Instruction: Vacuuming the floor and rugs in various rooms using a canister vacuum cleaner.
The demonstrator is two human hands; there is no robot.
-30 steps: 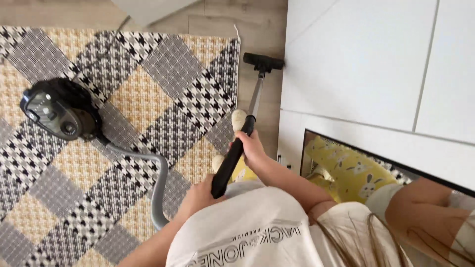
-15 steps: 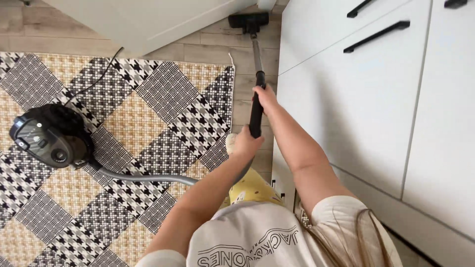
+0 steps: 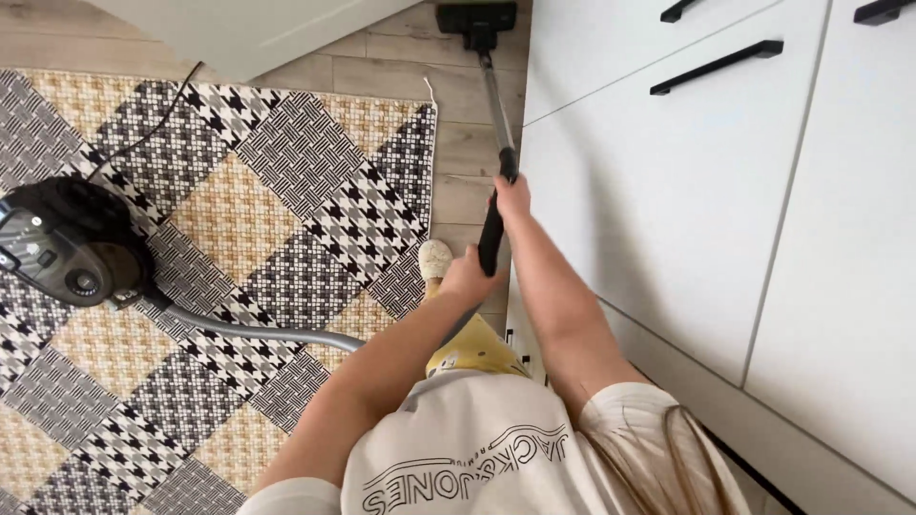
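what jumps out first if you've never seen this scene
Both hands grip a black vacuum wand at centre: the right hand higher, the left hand lower. Its floor head sits on wood floor at the top edge. The black canister rests left on a checked rug, white cabinets right.

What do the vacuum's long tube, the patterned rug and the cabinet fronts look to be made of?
The tube looks like bare metal, grey with a dull shine, turning to black plastic where the right hand grips it. The rug appears flat-woven fibre, showing a basket-like weave. The cabinet fronts look like smooth matt white board, possibly laminate.
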